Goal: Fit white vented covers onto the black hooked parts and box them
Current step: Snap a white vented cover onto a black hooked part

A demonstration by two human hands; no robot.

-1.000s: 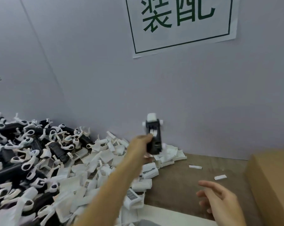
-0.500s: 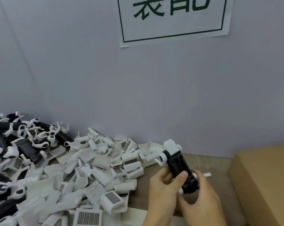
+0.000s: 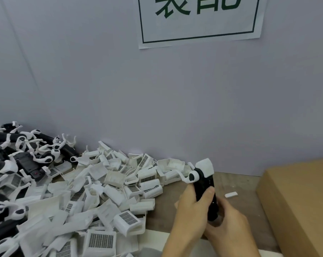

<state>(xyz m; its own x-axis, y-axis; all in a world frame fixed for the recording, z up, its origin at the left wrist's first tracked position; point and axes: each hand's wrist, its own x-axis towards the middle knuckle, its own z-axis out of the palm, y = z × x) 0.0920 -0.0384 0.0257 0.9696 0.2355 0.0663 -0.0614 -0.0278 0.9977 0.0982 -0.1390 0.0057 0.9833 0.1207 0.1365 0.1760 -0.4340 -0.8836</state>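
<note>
- The left hand (image 3: 189, 208) grips the black plastic hooked part (image 3: 205, 193) low in the right-centre of the frame, thumb curled across its body; the right hand (image 3: 229, 225) wraps round the part's lower end, fingers curled on it
- The part stands tilted, its white rectangular cap end (image 3: 205, 166) uppermost and a white curved hook (image 3: 191, 178) jutting left; whether a vented cover is already seated on it cannot be told from this angle
- The heap of loose white vented plastic covers (image 3: 108, 191) fills the lower left and centre; the pile of black-and-white hooked parts (image 3: 17, 154) lies at the left edge, up against the grey wall (image 3: 120, 89)
- The brown cardboard box (image 3: 296, 201) sits at the lower right, just beside the hands; a small white plastic chip (image 3: 231, 194) lies on the wooden tabletop (image 3: 168, 201) between them
- Risks, as I judge them: both hands crowd the lower body, so a twist while pressing could slip the part out of the grasp; a cover pushed on skewed may jam or stay half-seated; a careless reach left could spill covers off the table edge
</note>
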